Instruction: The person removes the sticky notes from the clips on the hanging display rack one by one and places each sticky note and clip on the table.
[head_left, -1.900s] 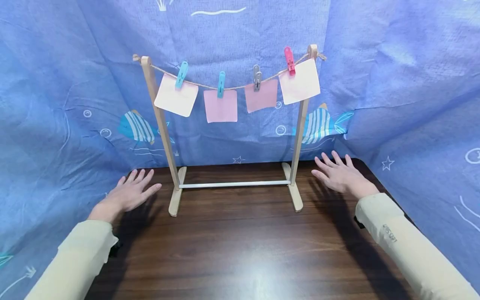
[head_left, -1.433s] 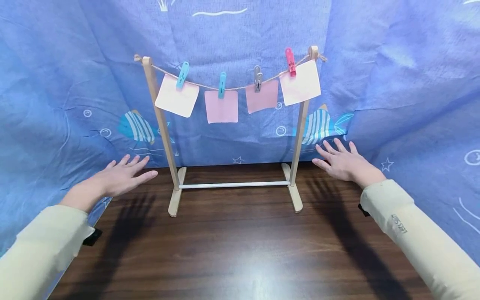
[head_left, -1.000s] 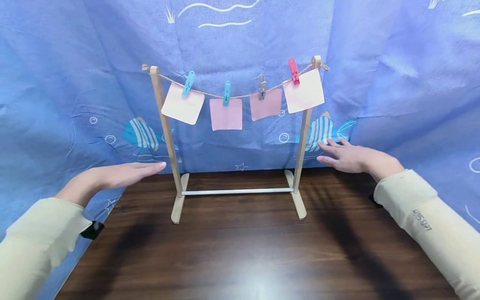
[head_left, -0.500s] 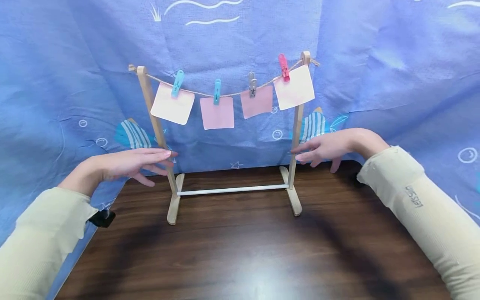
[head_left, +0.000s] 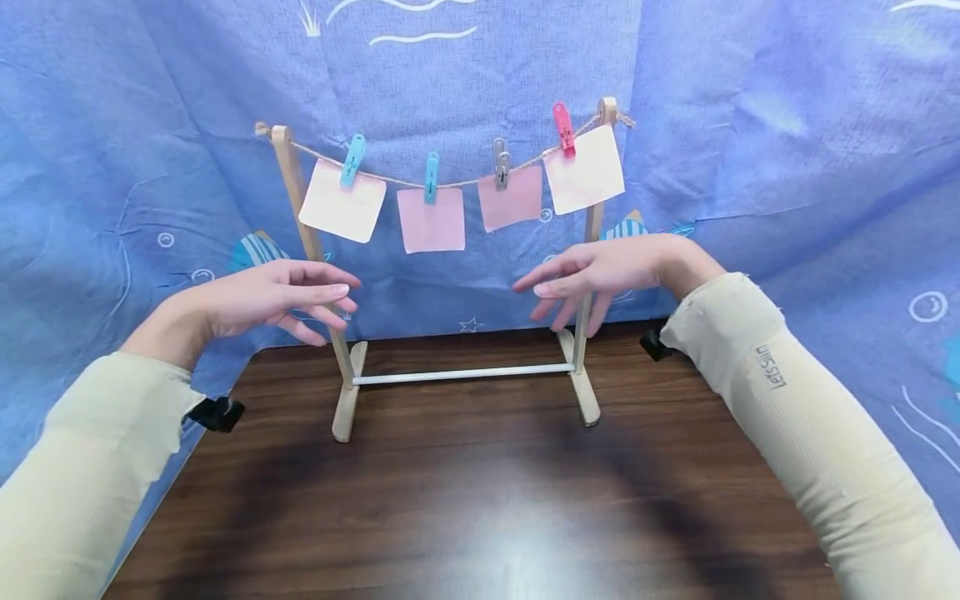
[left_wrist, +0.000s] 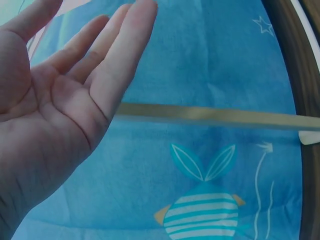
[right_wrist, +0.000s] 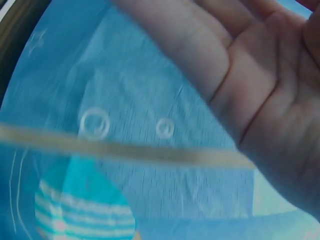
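My left hand (head_left: 251,300) hovers in front of the left post of a wooden stand (head_left: 291,175), fingers loosely extended and holding nothing. My right hand (head_left: 607,268) hangs before the right post, fingers relaxed and pointing inward. Both wrist views show bare palms, with a post behind each. A sagging twine line (head_left: 467,182) joins the post tops. On it, a blue clothespin (head_left: 352,161) clips a pale square paper (head_left: 341,207), another blue clothespin (head_left: 431,177) a pink one (head_left: 431,227), a grey clothespin (head_left: 502,165) a darker pink one (head_left: 513,204), and a red clothespin (head_left: 564,131) a whitish one (head_left: 587,175).
The stand's feet (head_left: 348,408) rest near the back of a dark wooden table (head_left: 450,500), joined low down by a white rod (head_left: 461,373). Blue cloth (head_left: 465,92) printed with fish hangs behind and at both sides.
Both hands have risen from low beside the stand and come inward to the front of its posts. The fingers went from flat and spread to loosely drooping. The papers still hang in place.
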